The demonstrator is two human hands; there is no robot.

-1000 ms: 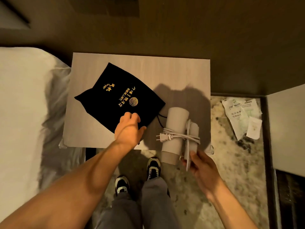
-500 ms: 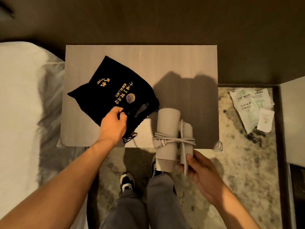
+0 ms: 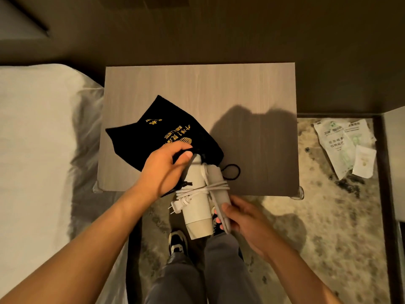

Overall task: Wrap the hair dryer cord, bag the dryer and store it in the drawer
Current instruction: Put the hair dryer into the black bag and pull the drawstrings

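Observation:
A white hair dryer (image 3: 198, 207) with its folded handle and its cord (image 3: 203, 190) wound around the body sticks out over the near edge of the wooden nightstand (image 3: 241, 95). Its plug (image 3: 178, 205) hangs at the left. My right hand (image 3: 243, 218) grips the handle end. The dryer's nose sits in the mouth of a black drawstring bag (image 3: 153, 139) with gold lettering. My left hand (image 3: 164, 167) pinches the bag's rim and holds it open. The black drawstring loop (image 3: 232, 171) lies to the right of the bag.
A white bed (image 3: 39, 161) stands at the left. Paper packets (image 3: 346, 145) lie on the patterned carpet (image 3: 328, 216) at the right, beside a dark-edged panel (image 3: 394, 161). My legs and shoes (image 3: 178, 240) are below the nightstand edge.
My left hand has pulled the bag toward the near edge and opened its mouth. My right hand has pushed the dryer's nose into that mouth.

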